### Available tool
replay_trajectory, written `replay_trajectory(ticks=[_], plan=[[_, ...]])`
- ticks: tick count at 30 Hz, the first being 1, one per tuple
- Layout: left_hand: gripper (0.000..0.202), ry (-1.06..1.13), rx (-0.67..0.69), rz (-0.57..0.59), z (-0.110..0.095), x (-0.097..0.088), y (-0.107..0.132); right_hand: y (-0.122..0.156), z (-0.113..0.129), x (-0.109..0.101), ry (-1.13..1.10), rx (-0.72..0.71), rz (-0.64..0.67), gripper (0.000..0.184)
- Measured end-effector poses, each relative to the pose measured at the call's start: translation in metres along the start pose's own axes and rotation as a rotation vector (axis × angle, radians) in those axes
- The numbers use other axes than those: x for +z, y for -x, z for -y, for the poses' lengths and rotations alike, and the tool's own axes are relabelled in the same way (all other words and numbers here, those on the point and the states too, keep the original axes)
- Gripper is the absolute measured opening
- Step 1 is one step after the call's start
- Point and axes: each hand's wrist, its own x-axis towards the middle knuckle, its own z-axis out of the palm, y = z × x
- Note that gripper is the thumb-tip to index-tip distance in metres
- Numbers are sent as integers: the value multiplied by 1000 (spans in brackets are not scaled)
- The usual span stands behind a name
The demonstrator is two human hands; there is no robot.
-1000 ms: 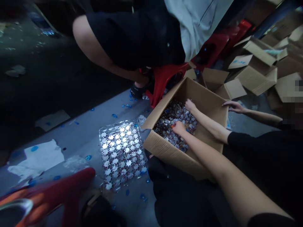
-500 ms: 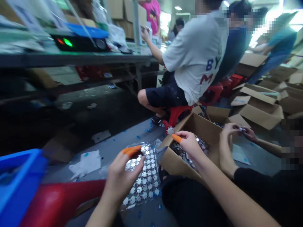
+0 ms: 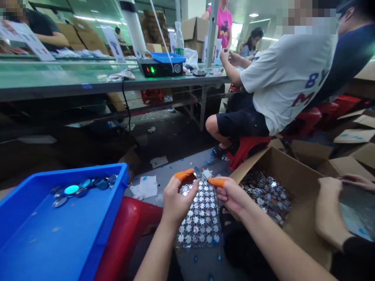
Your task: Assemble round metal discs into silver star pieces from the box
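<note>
Star-shaped metal piece (image 3: 206, 174) sits raised between both hands: right hand (image 3: 230, 195) pinches it with an orange finger cot (image 3: 216, 182); left hand (image 3: 181, 201) is curled, grip unclear. A weak pinch risks dropping it onto the sheet of star pieces (image 3: 199, 218) below.

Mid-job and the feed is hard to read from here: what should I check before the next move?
1. Star-shaped metal piece gripped: cannot tell; it sits between the left hand and right hand.
2. Orange finger cots on both hands: ok.
3. Blue tray holding round discs: ok.
4. Sheet of star pieces below the hands: ok.
5. Co-worker's hand apart from both hands: ok.
</note>
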Motion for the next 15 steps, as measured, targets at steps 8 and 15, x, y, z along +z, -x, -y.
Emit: replay_trajectory(ticks=[8,15], plan=[[33,-126,23,-23,1,-7,-1,-20,-7,3,350,-152,-94,33],[34,-131,-142,-150,-98,-60,71,-43,-24,-2,532,-295,-88,26]])
